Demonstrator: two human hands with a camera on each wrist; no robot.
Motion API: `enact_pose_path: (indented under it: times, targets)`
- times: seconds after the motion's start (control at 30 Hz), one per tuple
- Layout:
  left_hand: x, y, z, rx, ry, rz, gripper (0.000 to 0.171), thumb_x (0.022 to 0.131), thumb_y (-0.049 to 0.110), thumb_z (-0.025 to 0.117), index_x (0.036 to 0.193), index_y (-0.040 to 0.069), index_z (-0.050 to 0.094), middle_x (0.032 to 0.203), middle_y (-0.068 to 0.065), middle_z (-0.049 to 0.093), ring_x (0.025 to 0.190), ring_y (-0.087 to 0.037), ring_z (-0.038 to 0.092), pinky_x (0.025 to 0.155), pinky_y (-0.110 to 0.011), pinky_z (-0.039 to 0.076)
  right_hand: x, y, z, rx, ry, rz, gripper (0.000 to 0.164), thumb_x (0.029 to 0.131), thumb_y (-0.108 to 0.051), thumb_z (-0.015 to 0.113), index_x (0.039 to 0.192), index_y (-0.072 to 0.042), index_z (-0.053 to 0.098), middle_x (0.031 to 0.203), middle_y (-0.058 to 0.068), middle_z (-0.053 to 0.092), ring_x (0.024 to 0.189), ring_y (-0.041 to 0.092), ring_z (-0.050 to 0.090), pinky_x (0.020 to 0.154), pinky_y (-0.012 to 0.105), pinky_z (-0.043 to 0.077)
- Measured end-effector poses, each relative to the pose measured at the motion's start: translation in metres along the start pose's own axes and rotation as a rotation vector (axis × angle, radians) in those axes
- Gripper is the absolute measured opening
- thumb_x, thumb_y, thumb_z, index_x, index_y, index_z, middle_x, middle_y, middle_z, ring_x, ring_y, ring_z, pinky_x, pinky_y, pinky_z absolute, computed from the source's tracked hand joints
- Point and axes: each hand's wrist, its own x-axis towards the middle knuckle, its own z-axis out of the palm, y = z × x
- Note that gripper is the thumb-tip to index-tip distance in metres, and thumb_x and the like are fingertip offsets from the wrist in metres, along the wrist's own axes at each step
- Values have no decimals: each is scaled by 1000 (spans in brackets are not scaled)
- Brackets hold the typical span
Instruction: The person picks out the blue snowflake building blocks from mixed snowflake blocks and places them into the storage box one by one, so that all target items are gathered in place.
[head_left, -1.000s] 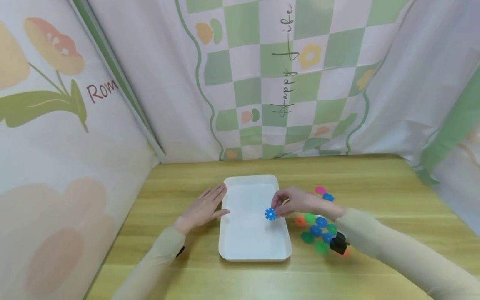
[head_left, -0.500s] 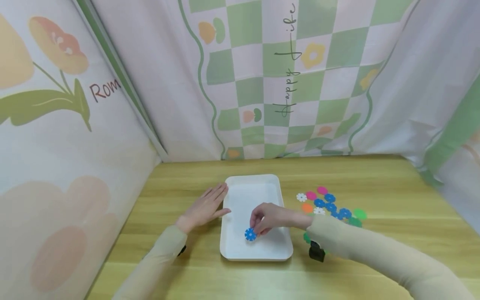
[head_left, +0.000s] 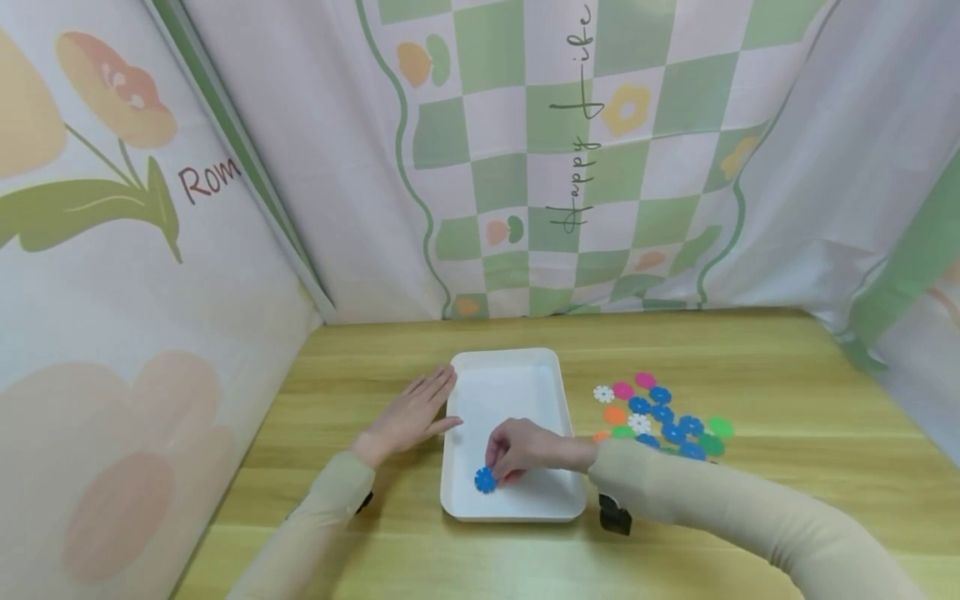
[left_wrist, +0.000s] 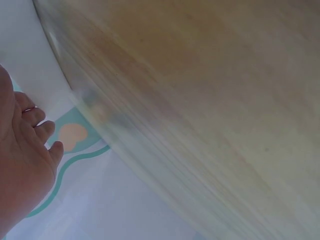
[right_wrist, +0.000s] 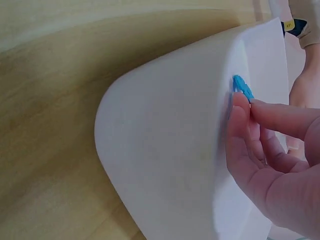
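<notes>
A white rectangular tray point(head_left: 510, 387) lies on the wooden table. My right hand point(head_left: 521, 446) is over its near part and pinches a blue notched plastic disc point(head_left: 485, 480) between thumb and index finger. In the right wrist view, the blue disc point(right_wrist: 243, 87) appears edge-on at the fingertips, close to the tray's wall; whether it touches the tray I cannot tell. My left hand point(head_left: 408, 417) rests at the tray's left rim with its fingers extended. Only part of the left hand point(left_wrist: 30, 150) shows in the left wrist view.
Right of the tray, several loose notched discs point(head_left: 672, 432) in blue, green, white, pink and orange lie on the table point(head_left: 795, 392). My right sleeve point(head_left: 697, 483) covers part of that group. A patterned curtain point(head_left: 547, 208) hangs behind the table.
My right hand has carried the blue disc left and toward the tray's near end. More of the loose discs show now that the forearm has shifted. The left hand has stayed at the rim.
</notes>
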Motion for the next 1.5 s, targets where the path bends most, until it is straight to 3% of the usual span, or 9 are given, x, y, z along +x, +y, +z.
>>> enact_pose_path:
  times: [0.2, 0.47, 0.8, 1.1, 1.3, 1.5]
  targets:
    - [-1, 2, -1, -9, -2, -6, 80, 102, 56, 39, 158, 4, 17, 167, -11, 15, 155, -26, 18, 128, -45, 20, -2, 1, 3, -13, 7, 27, 5, 83, -1, 74, 85, -3, 70, 68, 4, 70, 56, 9, 63, 58, 24, 59]
    - [-1, 2, 0, -20, -1, -10, 80, 102, 57, 38, 158, 4, 16, 167, -11, 14, 155, -26, 17, 128, -44, 19, -3, 3, 0, -48, 7, -1, 6, 83, -5, 76, 84, -5, 70, 70, 3, 69, 59, 10, 63, 59, 23, 57]
    - [-3, 2, 1, -36, 2, -4, 80, 103, 56, 38, 158, 3, 16, 167, -12, 14, 155, -28, 18, 127, -46, 21, -12, 7, -15, -36, 42, -26, 7, 81, -3, 75, 85, -5, 69, 71, 2, 68, 61, 10, 63, 62, 25, 58]
    - [-2, 2, -1, -29, -5, 6, 80, 103, 56, 38, 159, 4, 14, 167, -12, 13, 155, -27, 18, 127, -46, 22, -33, 17, -56, 28, 86, -35, 10, 86, -4, 72, 92, 2, 66, 81, 6, 66, 70, 10, 65, 68, 28, 60]
    - [-1, 1, 0, -28, -12, 16, 80, 103, 55, 37, 158, 3, 14, 167, -13, 13, 155, -27, 18, 127, -45, 22, -59, 29, -96, 63, 116, -51, 22, 90, -13, 70, 104, 2, 63, 97, 10, 66, 85, 19, 67, 82, 39, 61]
    - [-2, 0, 0, -33, -7, 22, 79, 103, 54, 38, 158, 2, 14, 167, -13, 13, 155, -27, 18, 127, -46, 23, -80, 54, -135, 35, 198, -49, 33, 92, -20, 68, 115, 3, 60, 106, 13, 66, 92, 18, 65, 83, 35, 59]
